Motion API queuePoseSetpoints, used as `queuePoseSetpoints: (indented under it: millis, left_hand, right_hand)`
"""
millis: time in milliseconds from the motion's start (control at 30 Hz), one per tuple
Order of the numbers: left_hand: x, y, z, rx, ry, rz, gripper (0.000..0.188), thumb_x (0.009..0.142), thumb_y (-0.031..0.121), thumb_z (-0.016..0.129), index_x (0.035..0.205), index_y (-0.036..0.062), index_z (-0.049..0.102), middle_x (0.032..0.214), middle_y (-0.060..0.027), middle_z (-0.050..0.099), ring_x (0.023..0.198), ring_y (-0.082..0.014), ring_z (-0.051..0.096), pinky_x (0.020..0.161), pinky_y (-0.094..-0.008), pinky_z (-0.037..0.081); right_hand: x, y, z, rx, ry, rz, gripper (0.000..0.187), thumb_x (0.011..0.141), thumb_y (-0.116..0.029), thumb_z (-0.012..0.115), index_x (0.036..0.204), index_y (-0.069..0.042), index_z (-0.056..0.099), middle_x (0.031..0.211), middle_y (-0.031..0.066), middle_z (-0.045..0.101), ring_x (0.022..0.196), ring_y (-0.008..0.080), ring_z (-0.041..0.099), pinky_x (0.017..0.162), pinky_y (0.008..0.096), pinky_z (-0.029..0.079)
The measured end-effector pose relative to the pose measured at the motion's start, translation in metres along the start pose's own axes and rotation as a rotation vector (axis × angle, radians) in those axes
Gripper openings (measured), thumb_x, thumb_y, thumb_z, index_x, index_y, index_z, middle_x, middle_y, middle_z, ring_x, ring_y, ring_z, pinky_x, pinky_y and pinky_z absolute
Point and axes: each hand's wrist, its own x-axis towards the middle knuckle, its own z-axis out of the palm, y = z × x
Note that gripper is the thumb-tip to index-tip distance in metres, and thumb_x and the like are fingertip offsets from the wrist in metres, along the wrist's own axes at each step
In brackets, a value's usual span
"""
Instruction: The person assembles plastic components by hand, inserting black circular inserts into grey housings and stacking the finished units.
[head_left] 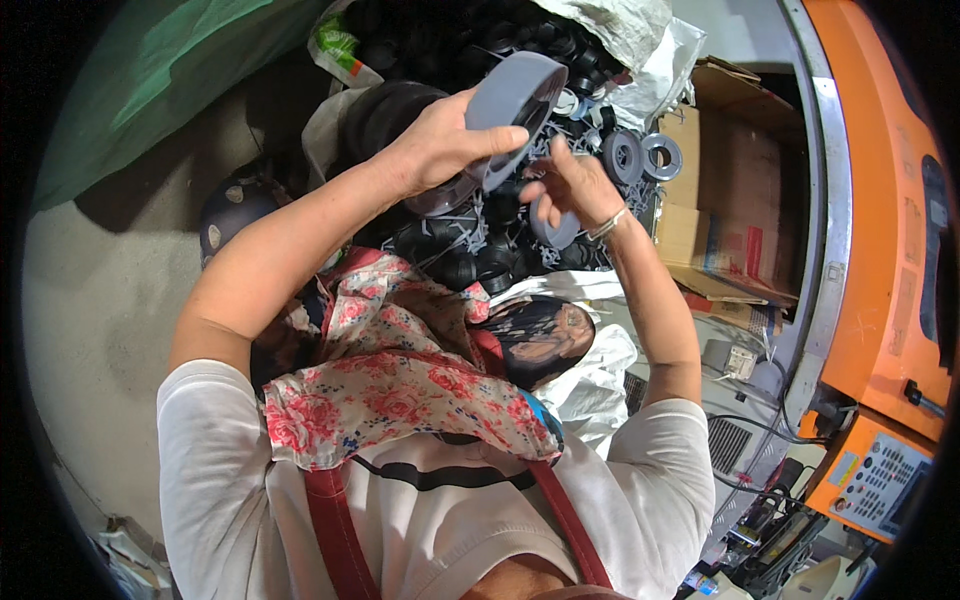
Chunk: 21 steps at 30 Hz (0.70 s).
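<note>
My left hand point(440, 140) is closed on the rim of a wide, round grey plastic part point(515, 95). The part is hollow and tilted on edge, with the thumb pressed along its near side. Just right of it, my right hand point(580, 190) has its thumb and fingers apart, slightly blurred, and I see nothing between them. Beneath those fingers lies a smaller grey plastic piece point(556, 230); whether they touch it is hard to make out. Thin grey plastic scraps point(470, 222) and black round plastic parts point(495, 262) are heaped below both hands.
Two grey rings, one darker point(622, 158) and one lighter point(662, 158), sit right of the heap. Beyond them is an open cardboard box point(735, 160). An orange machine point(870, 250) with a control panel point(885, 483) stands at the right. White sacks point(650, 60) surround the pile.
</note>
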Motion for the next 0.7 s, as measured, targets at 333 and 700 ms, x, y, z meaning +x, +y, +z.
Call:
queuePoseSetpoints:
  millis: [333,700]
  left_hand:
    - [-0.02,-0.038,0.012,0.943,-0.61,0.072,0.064,0.068,0.027,0.073,0.119,-0.0026,0.049,0.111,-0.0162,0.057,0.103,-0.0266,0.053,0.091,-0.0358,0.04]
    - [0.034,-0.032,0.018,-0.508,0.232,-0.39,0.032,0.08,0.032,0.066,0.087,0.0016,0.062,0.087,-0.006,0.063,0.079,-0.0122,0.06,0.075,-0.0251,0.048]
  right_hand:
    - [0.083,0.195,-0.046,-0.688,0.512,0.205,0.1,0.06,-0.039,0.079,0.125,0.014,0.024,0.114,0.0321,0.05,0.109,0.0389,0.051,0.093,0.0365,0.041]
    - [0.026,0.045,0.002,-0.271,0.225,-0.78,0.045,0.069,-0.011,0.073,0.11,-0.003,0.056,0.107,0.0074,0.059,0.091,0.0148,0.057,0.077,0.0265,0.046]
